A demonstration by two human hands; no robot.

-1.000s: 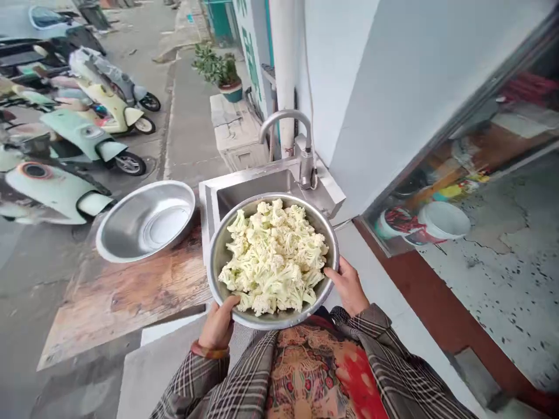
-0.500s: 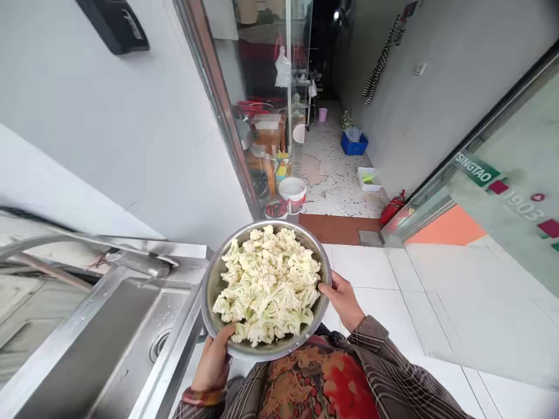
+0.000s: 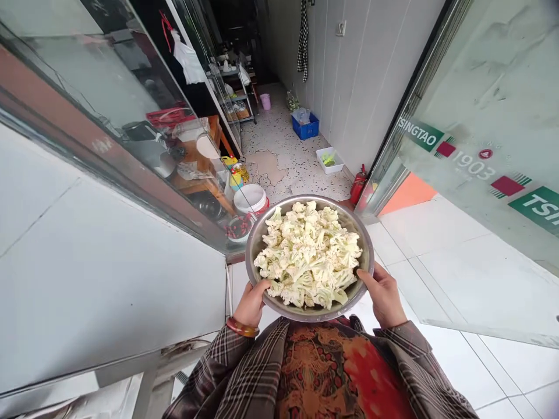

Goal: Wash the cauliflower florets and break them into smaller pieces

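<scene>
A round metal bowl (image 3: pixel 314 317) heaped with cauliflower florets (image 3: pixel 308 253) is held in front of my body, its open side up. My left hand (image 3: pixel 252 304) grips the lower left rim, thumb over the edge beside the florets. On the right rim, my right hand (image 3: pixel 383 295) has its thumb inside the edge. The other fingers of both hands are mostly hidden under the bowl.
Beyond the bowl is a doorway with a white bucket (image 3: pixel 251 199), a red fire extinguisher (image 3: pixel 358 184), a white tray (image 3: pixel 330 160) and a blue crate (image 3: pixel 305 126) on the floor. Glass panels (image 3: pixel 489 145) flank both sides. A wooden table (image 3: pixel 196 160) stands behind the left glass.
The view has turned and moved closer to the doorway. The sink at the left has mostly left the view. Both hands still hold the bowl, which now sits further right and higher in view.
</scene>
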